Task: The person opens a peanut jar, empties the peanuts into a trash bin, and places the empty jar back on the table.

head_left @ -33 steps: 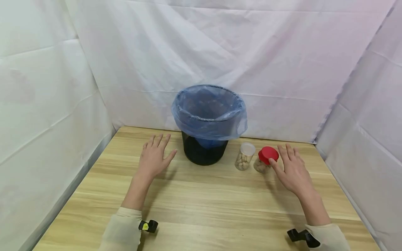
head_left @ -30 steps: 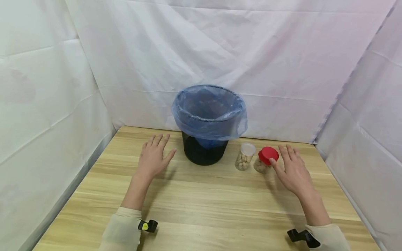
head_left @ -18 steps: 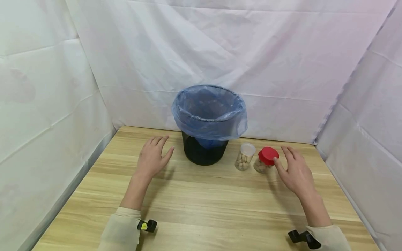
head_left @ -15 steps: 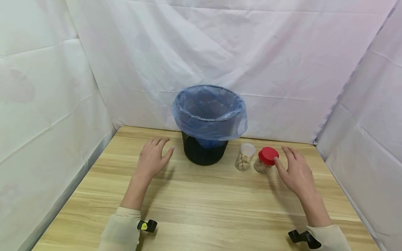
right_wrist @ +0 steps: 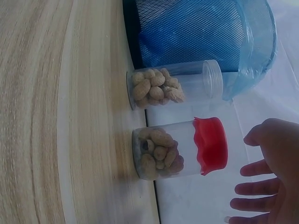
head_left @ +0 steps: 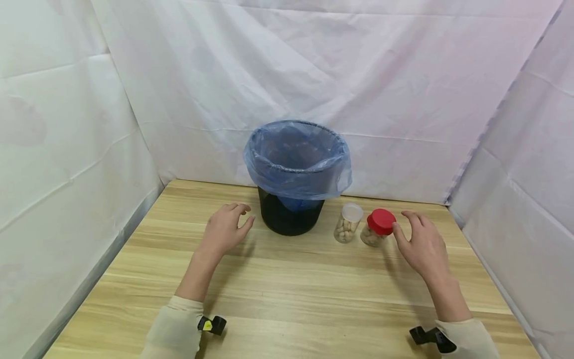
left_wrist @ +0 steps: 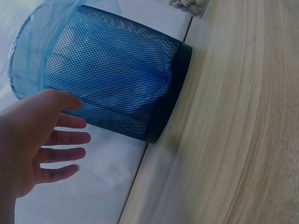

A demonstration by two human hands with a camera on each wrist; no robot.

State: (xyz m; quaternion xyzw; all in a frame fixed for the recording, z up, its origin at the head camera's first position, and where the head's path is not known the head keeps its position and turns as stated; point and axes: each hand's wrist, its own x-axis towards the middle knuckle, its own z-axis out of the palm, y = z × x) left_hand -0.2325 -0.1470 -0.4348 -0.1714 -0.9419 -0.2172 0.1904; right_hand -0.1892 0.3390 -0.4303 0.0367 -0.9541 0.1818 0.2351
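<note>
My left hand (head_left: 226,227) hovers left of a black mesh waste bin (head_left: 287,214), fingers loosely bent and holding nothing. A blue plastic bag (head_left: 298,182) lines the bin and folds over its rim. To the right of the bin stand two clear jars, each partly filled with what look like peanuts in the shell. One jar (right_wrist: 187,86) has a clear, pale top; the other (right_wrist: 182,135) wears a red lid (right_wrist: 212,145). Beside the red lid is my right hand (head_left: 423,244), empty, its thumb and fingers spread apart; the right wrist view shows a gap between them and the lid.
The wood-grain table (head_left: 291,294) has its back edge close to a white cloth wall (head_left: 202,99). More white cloth hangs along the left and right sides. A black camera mount (head_left: 213,325) sits on the left wrist, another (head_left: 432,339) on the right.
My left hand has shifted slightly right toward the bin, and its fingers have bent more. My right thumb has drawn back from the red lid and its fingers bent slightly. Bin and jars stay in place.
</note>
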